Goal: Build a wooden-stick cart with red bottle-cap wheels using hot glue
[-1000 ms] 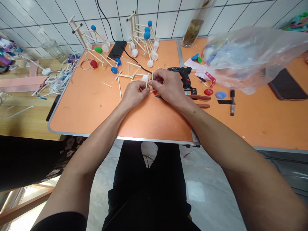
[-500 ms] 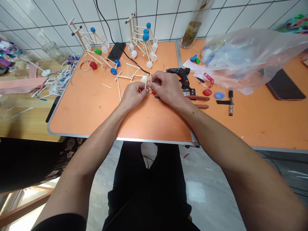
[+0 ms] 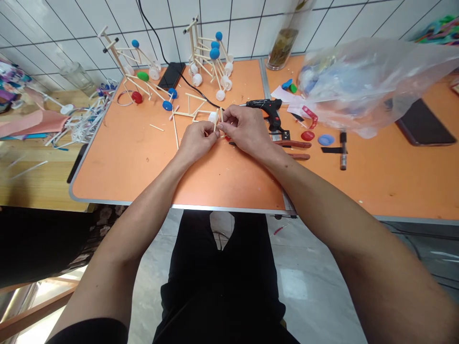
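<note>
Close together over the orange table, both hands are closed on short wooden sticks. My left hand (image 3: 199, 138) pinches one upright wooden stick (image 3: 216, 118). My right hand (image 3: 244, 128) grips a second wooden stick (image 3: 221, 114), held almost parallel and very near the first. Whether the sticks touch lower down is hidden by the fingers. Just behind the hands lies a flat frame of glued sticks (image 3: 184, 114) with a white bottle cap (image 3: 213, 116) near its right end. A red bit shows under my right fingers. Pliers with red-brown handles (image 3: 294, 144) lie partly beneath my right hand.
A black glue gun (image 3: 267, 107) lies behind my right hand. Two stick models with coloured caps (image 3: 214, 52) stand at the back. To the right are a plastic bag (image 3: 344, 86), a marker (image 3: 343, 150), loose caps (image 3: 326, 139) and a phone (image 3: 425, 124). A glass vase (image 3: 283, 45) stands by the wall.
The two sticks are slightly closer together, with the hands otherwise in nearly the same pose. The whole view has shifted slightly.
</note>
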Action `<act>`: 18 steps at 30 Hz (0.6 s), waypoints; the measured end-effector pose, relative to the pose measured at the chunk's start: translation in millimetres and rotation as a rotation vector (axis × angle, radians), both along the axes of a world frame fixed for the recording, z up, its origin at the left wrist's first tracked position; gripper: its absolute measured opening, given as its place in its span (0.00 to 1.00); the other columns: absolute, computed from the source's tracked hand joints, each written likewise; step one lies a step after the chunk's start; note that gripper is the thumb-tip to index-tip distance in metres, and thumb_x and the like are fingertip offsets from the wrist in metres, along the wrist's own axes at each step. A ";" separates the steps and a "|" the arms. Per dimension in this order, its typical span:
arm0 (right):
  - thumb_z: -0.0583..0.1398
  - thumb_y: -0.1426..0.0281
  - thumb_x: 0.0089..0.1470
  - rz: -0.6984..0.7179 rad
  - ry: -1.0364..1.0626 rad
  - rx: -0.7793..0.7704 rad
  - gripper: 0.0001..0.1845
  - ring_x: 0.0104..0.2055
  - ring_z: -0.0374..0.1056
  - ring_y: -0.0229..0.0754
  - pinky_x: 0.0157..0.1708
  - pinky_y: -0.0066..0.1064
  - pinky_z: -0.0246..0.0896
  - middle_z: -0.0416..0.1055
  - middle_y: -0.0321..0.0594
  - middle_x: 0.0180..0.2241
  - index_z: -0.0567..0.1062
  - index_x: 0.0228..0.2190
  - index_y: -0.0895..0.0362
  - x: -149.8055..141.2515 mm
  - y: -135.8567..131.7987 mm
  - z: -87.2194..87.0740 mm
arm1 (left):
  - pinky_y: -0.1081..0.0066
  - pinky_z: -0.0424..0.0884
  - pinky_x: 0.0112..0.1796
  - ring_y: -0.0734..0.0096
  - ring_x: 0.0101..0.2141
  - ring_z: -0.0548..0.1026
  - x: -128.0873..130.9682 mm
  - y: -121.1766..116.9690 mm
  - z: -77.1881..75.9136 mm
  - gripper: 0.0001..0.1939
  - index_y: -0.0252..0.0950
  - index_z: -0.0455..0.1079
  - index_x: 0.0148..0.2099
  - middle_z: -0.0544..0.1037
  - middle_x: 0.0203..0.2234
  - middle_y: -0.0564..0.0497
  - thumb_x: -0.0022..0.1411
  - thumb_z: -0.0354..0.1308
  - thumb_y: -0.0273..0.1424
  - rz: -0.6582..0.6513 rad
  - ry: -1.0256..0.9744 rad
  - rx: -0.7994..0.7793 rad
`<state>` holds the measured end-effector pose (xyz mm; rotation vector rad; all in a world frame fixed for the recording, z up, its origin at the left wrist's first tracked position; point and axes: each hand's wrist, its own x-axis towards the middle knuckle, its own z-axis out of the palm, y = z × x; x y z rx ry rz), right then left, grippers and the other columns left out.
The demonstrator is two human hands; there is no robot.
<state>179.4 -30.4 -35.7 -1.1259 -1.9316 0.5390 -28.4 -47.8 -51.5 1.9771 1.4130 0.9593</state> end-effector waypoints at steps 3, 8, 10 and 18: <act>0.77 0.58 0.67 0.006 0.000 -0.005 0.17 0.43 0.78 0.54 0.47 0.47 0.72 0.84 0.41 0.35 0.79 0.33 0.49 0.5 1.9 -1.1 | 0.60 0.57 0.36 0.63 0.32 0.66 -0.2 -0.3 0.5 0.19 0.43 0.66 0.30 0.69 0.25 0.53 0.74 0.66 0.34 0.008 0.008 0.004; 0.78 0.56 0.68 0.013 0.007 -0.029 0.18 0.46 0.80 0.57 0.48 0.49 0.75 0.84 0.43 0.37 0.78 0.35 0.48 2.3 3.3 -2.4 | 0.60 0.58 0.37 0.62 0.33 0.68 -0.2 0.5 0.5 0.18 0.43 0.69 0.31 0.68 0.25 0.53 0.75 0.68 0.35 0.014 0.015 0.007; 0.78 0.54 0.69 0.017 0.004 -0.037 0.18 0.47 0.80 0.59 0.49 0.52 0.78 0.85 0.44 0.37 0.79 0.36 0.46 3.3 3.6 -3.1 | 0.60 0.59 0.38 0.61 0.33 0.68 -0.1 0.6 0.4 0.19 0.43 0.70 0.31 0.68 0.25 0.53 0.75 0.70 0.36 0.023 0.017 0.002; 0.77 0.47 0.70 0.019 0.008 -0.036 0.17 0.46 0.81 0.62 0.51 0.58 0.82 0.86 0.45 0.37 0.83 0.38 0.43 4.6 5.2 -5.2 | 0.60 0.61 0.38 0.61 0.33 0.69 0.1 -0.3 2.8 0.20 0.43 0.68 0.30 0.69 0.24 0.52 0.75 0.69 0.33 0.012 0.033 0.001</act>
